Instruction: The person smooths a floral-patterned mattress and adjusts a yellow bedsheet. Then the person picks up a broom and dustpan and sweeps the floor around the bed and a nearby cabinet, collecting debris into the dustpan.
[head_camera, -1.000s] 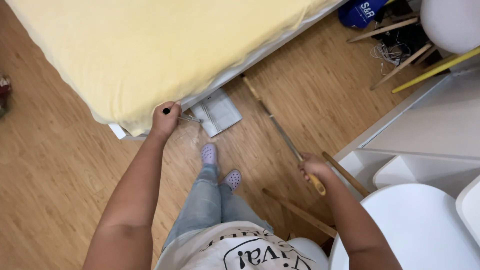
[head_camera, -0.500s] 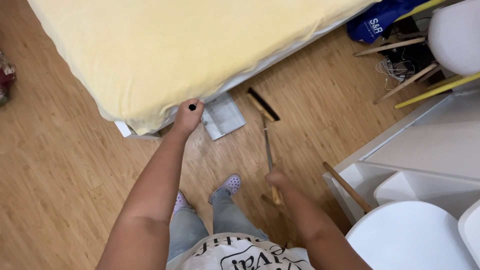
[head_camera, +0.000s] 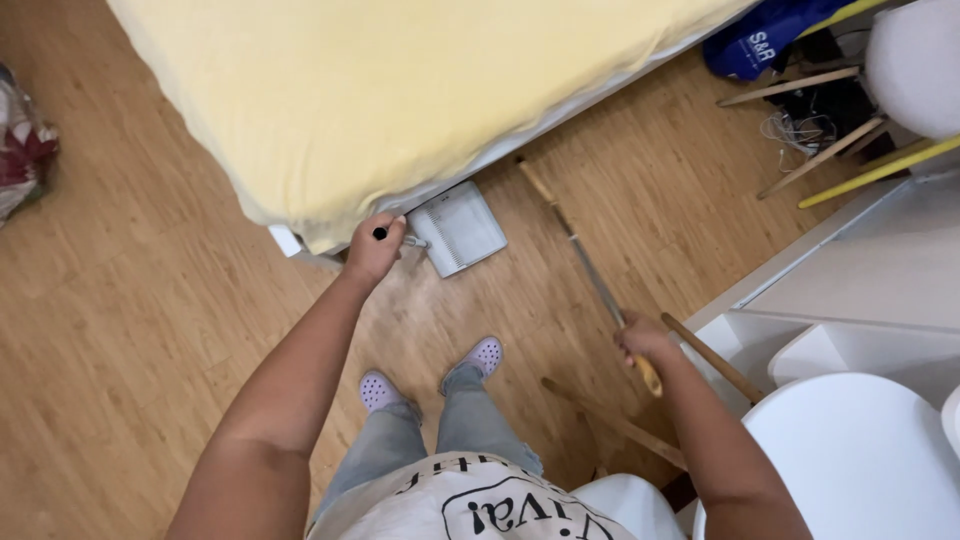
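My left hand grips the black-tipped handle of a grey dustpan, which rests on the wooden floor at the corner of a bed with a yellow sheet. In my right hand is the wooden handle of a broom. The stick slants up and left, and its far end reaches under the bed's edge. My feet in pale purple clogs stand between the two hands.
A white round chair seat and white shelving stand on the right. Wooden chair legs, a blue bag and cables lie at the upper right. A red patterned bundle sits at the left edge.
The broom has swung from upright in front of me towards the bed's edge. My left hand stays on the dustpan handle at the bed corner.
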